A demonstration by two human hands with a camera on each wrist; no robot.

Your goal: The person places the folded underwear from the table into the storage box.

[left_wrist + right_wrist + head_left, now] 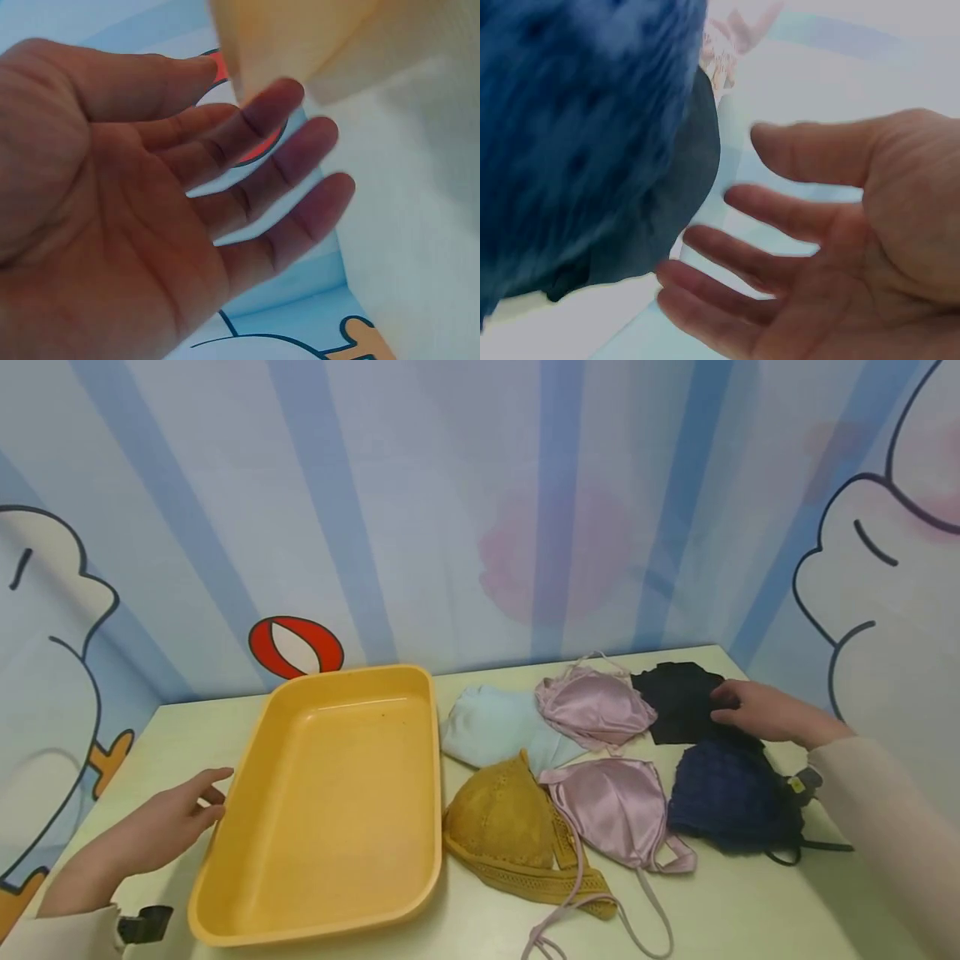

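My left hand [168, 822] is beside the left wall of a yellow plastic tray [352, 827], fingers loosely spread and holding nothing. In the left wrist view its palm and fingers [300, 161] show relaxed next to the blurred tray side. On the right, my right hand [772, 714] hovers at the right edge of a folded black garment [675, 702], thumb and fingers apart. Just in front of that hand lies a navy blue bra [727, 797], which looms large in the right wrist view. That view shows nothing between the right thumb and fingers [735, 255].
Between tray and dark garments lie a mint-coloured garment [498, 722], two pink satin bras, one behind [596, 702] and one in front [615, 806], and a mustard lace bra [506, 818]. Long pink straps trail to the front. A striped cartoon backdrop [465, 527] stands behind the table.
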